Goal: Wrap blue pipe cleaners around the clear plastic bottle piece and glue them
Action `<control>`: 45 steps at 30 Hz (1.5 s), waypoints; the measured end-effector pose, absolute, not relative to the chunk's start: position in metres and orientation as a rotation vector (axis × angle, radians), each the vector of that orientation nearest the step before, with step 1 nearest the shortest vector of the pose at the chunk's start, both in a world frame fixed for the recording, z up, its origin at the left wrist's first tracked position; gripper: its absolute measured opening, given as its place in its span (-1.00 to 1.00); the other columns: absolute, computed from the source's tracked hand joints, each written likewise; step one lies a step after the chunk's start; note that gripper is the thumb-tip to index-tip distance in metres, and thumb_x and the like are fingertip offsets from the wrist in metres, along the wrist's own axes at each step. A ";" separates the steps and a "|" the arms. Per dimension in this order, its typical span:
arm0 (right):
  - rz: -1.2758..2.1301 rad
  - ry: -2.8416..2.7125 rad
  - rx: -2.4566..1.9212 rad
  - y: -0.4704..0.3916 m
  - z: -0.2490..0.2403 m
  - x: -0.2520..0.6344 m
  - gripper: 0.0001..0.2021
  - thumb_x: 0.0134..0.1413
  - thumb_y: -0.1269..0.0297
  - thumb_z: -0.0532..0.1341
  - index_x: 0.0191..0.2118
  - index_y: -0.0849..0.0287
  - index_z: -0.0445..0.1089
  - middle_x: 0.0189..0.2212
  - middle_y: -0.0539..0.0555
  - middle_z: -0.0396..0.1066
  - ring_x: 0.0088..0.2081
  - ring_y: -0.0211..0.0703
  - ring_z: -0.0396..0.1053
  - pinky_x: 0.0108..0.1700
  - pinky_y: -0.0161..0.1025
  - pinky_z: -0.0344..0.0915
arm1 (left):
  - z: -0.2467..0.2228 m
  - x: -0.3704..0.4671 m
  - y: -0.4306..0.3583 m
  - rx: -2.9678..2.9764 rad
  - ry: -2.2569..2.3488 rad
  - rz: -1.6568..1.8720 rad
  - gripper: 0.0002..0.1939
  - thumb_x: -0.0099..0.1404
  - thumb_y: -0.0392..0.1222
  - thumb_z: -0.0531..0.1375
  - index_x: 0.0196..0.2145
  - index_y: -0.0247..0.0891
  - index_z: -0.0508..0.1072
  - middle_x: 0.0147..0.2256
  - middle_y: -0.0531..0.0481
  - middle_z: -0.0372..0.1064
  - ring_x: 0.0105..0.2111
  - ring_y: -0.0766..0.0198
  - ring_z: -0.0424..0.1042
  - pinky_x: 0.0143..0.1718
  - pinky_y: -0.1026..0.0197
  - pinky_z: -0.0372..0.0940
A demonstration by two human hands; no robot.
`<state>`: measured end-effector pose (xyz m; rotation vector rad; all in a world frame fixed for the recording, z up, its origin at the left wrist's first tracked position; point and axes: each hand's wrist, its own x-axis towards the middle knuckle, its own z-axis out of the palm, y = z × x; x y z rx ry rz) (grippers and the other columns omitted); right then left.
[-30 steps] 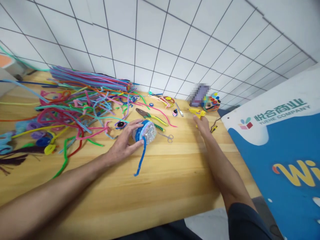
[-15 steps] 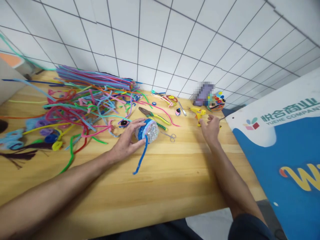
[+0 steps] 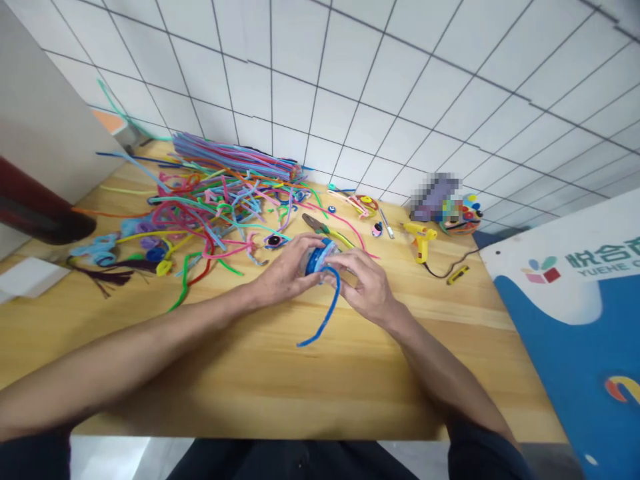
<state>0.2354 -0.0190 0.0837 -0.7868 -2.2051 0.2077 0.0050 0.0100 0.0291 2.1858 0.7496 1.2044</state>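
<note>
Here, the left hand (image 3: 281, 275) grips the jar (image 3: 315, 261) over the table (image 3: 270, 380), long axis roughly sideways, one end facing the right hand (image 3: 369, 283), whose fingers touch it, pinch unclear; its blue stem (image 3: 332, 312) curves nearward.

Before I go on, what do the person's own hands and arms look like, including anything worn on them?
The left hand and right hand are both ungloved, and no watch or band shows on either wrist. The forearms are bare. A dark left sleeve and a matching right sleeve cover the upper arms; no markings show on them.
</note>
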 end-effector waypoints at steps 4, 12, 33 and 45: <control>0.268 -2.143 -0.785 -0.008 0.075 0.239 -0.90 0.41 0.33 0.34 -0.04 0.00 0.56 -0.20 0.08 0.65 -0.15 -0.05 0.63 -0.07 -0.10 0.58 | 0.030 0.012 0.009 2.196 0.764 1.221 -0.52 0.51 -0.08 0.33 0.27 -0.13 0.29 0.26 -0.30 0.37 0.31 -0.09 0.41 0.35 -0.23 0.36; 0.406 -2.053 -0.970 -0.005 0.073 0.238 -0.96 0.34 0.33 0.38 -0.19 0.03 0.54 -0.27 0.05 0.61 -0.25 -0.10 0.56 -0.20 -0.14 0.50 | 0.020 0.013 0.007 2.172 0.704 1.297 -0.50 0.51 -0.14 0.29 0.30 -0.12 0.24 0.29 -0.32 0.34 0.37 -0.13 0.33 0.36 -0.26 0.31; 0.568 -1.912 -1.101 -0.004 0.073 0.229 -0.94 0.23 0.36 0.38 -0.28 0.06 0.54 -0.33 0.00 0.56 -0.32 -0.15 0.48 -0.18 -0.13 0.44 | 0.023 0.013 0.005 2.145 0.709 1.277 -0.57 0.51 -0.23 0.23 0.26 -0.14 0.27 0.27 -0.29 0.37 0.37 -0.09 0.35 0.39 -0.26 0.31; 0.575 -1.905 -1.121 -0.005 0.074 0.225 -0.92 0.20 0.38 0.36 -0.32 0.06 0.52 -0.38 -0.02 0.52 -0.34 -0.16 0.45 -0.22 -0.16 0.40 | 0.021 0.013 0.005 2.104 0.728 1.283 -0.60 0.51 -0.15 0.26 0.23 -0.13 0.32 0.25 -0.28 0.39 0.36 -0.10 0.36 0.37 -0.25 0.32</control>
